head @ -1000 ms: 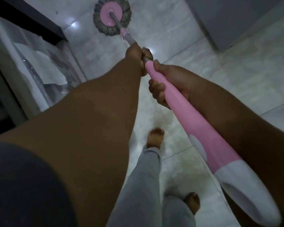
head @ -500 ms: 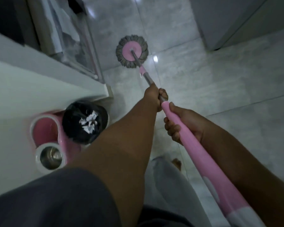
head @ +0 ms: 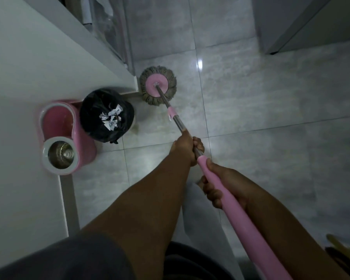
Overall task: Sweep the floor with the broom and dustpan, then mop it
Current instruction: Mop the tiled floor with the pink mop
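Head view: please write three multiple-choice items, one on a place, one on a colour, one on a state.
1. Where is the mop head? A in a sink; B on the floor beside the bin; C on a chair.
2. What colour is the bin liner? A blue; B white; C black.
3. Which hands grip the mop handle? A left hand and right hand; B left only; C neither.
Key: 1 B, it lies flat on the floor; 2 C, the liner is black; 3 A, both curl round it.
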A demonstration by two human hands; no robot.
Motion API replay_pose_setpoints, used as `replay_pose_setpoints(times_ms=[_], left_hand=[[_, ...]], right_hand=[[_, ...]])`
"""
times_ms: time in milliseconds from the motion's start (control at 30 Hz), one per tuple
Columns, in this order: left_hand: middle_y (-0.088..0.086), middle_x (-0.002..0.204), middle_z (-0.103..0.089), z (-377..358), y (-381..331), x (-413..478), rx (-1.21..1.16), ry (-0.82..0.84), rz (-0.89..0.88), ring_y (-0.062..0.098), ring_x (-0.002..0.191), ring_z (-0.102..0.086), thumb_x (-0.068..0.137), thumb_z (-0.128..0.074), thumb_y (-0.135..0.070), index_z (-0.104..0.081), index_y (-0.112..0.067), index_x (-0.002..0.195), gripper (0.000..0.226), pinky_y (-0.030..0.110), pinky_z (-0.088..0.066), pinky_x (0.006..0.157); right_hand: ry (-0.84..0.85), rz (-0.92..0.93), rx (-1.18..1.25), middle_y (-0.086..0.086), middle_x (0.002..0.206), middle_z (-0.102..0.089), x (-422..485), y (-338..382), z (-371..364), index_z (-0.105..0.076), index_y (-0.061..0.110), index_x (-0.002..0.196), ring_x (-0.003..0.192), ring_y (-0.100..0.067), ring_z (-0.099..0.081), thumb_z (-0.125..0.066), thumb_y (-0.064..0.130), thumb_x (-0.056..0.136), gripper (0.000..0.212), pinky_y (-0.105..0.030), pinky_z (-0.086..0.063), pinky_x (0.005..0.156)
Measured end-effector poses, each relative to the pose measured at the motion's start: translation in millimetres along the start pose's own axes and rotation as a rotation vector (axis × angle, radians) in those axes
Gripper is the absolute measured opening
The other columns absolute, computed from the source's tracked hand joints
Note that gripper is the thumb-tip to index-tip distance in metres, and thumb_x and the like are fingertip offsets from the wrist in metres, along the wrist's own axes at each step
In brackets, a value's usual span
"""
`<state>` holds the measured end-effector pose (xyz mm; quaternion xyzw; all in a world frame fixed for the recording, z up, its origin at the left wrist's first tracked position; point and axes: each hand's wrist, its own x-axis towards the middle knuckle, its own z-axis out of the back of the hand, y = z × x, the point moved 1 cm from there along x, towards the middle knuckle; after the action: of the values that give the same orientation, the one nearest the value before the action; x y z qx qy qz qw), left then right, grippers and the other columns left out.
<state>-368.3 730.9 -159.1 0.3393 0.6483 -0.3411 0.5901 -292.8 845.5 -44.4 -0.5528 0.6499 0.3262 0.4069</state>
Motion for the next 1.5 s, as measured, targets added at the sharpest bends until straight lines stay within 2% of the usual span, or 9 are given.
replay_pose_setpoints(times_ms=[133, 333, 500, 667, 800, 933, 1067, 1200, 1500], left_hand=[[-0.004, 0.045, -0.036, -14.0, -3.6, 25.2, 0.011, -0.020, -0.006, 0.009, 0.030, -0.032, 0.098, -0.044, -0.057, -0.040, -0.016, 0.066, 0.053, 0.013, -0.029, 0.032], [-0.005, 0.043, -0.034, -42.8, -4.8, 37.2, -0.053, 0.037, -0.062, 0.007, 0.030, -0.031, 0.098, -0.042, -0.059, -0.039, -0.017, 0.069, 0.052, 0.012, -0.028, 0.032], [-0.005, 0.041, -0.033, -67.6, 26.7, 21.7, 0.001, 0.090, -0.017, 0.007, 0.028, -0.030, 0.098, -0.041, -0.060, -0.039, -0.016, 0.069, 0.053, 0.012, -0.028, 0.031], [-0.006, 0.040, -0.033, -100.3, 70.3, 8.9, 0.073, 0.134, 0.028, 0.005, 0.028, -0.029, 0.099, -0.037, -0.061, -0.038, -0.016, 0.068, 0.055, 0.010, -0.027, 0.031], [-0.006, 0.041, -0.033, -134.2, 100.7, 1.5, 0.189, 0.152, 0.047, 0.005, 0.029, -0.028, 0.102, -0.036, -0.054, -0.037, -0.016, 0.068, 0.051, 0.010, -0.025, 0.032], [-0.004, 0.046, -0.032, -159.2, 104.0, 3.9, 0.279, 0.178, 0.036, 0.006, 0.029, -0.028, 0.104, -0.035, -0.048, -0.037, -0.016, 0.069, 0.048, 0.010, -0.026, 0.031], [-0.003, 0.051, -0.034, -172.4, 53.8, 23.2, 0.319, 0.148, 0.007, 0.006, 0.029, -0.029, 0.104, -0.037, -0.049, -0.039, -0.014, 0.070, 0.049, 0.011, -0.026, 0.032], [-0.003, 0.050, -0.033, -200.7, 2.5, 37.0, 0.335, 0.157, -0.036, 0.007, 0.029, -0.028, 0.105, -0.036, -0.046, -0.038, -0.014, 0.069, 0.048, 0.011, -0.027, 0.032], [-0.003, 0.041, -0.034, -342.0, -221.4, 83.4, 0.266, 0.150, -0.142, 0.006, 0.025, -0.029, 0.104, -0.040, -0.046, -0.038, -0.015, 0.071, 0.045, 0.008, -0.027, 0.033]], right_hand=[[-0.046, 0.054, -0.034, -0.002, 0.057, -0.051, 18.6, 11.0, 17.7, -0.055, 0.007, 0.086, 0.038, -0.011, -0.043, -0.065, 0.063, 0.068, 0.059, -0.021, -0.039, 0.037], [-0.081, 0.096, 0.030, -0.002, 0.058, -0.052, 20.3, 27.6, 41.7, -0.057, 0.006, 0.086, 0.036, -0.010, -0.044, -0.059, 0.054, 0.088, 0.048, -0.020, -0.039, 0.034], [-0.120, 0.137, 0.067, -0.005, 0.059, -0.051, -10.1, 13.0, 64.0, -0.056, 0.005, 0.085, 0.036, -0.011, -0.044, -0.056, 0.050, 0.091, 0.046, -0.021, -0.040, 0.036], [-0.148, 0.194, 0.149, -0.004, 0.059, -0.052, -44.9, -11.6, 92.1, -0.055, 0.005, 0.086, 0.038, -0.011, -0.044, -0.060, 0.052, 0.082, 0.047, -0.022, -0.040, 0.037], [-0.188, 0.230, 0.258, -0.004, 0.059, -0.051, -69.1, -23.9, 113.5, -0.055, 0.005, 0.088, 0.037, -0.011, -0.043, -0.061, 0.052, 0.074, 0.049, -0.022, -0.040, 0.036], [-0.173, 0.246, 0.316, -0.004, 0.059, -0.050, -74.4, -14.9, 122.2, -0.054, 0.006, 0.088, 0.037, -0.012, -0.042, -0.060, 0.054, 0.077, 0.050, -0.022, -0.040, 0.036], [-0.173, 0.243, 0.300, -0.004, 0.059, -0.049, -48.1, 30.2, 108.6, -0.055, 0.006, 0.088, 0.038, -0.012, -0.041, -0.055, 0.056, 0.089, 0.050, -0.022, -0.039, 0.037], [-0.144, 0.218, 0.344, -0.002, 0.058, -0.049, -31.2, 85.4, 102.1, -0.057, 0.008, 0.084, 0.037, -0.011, -0.041, -0.058, 0.058, 0.087, 0.050, -0.022, -0.038, 0.035], [-0.091, 0.275, 0.265, 0.001, 0.054, -0.047, 25.5, 348.4, 83.7, -0.053, 0.010, 0.081, 0.034, -0.008, -0.040, -0.050, 0.055, 0.094, 0.048, -0.018, -0.036, 0.033]])
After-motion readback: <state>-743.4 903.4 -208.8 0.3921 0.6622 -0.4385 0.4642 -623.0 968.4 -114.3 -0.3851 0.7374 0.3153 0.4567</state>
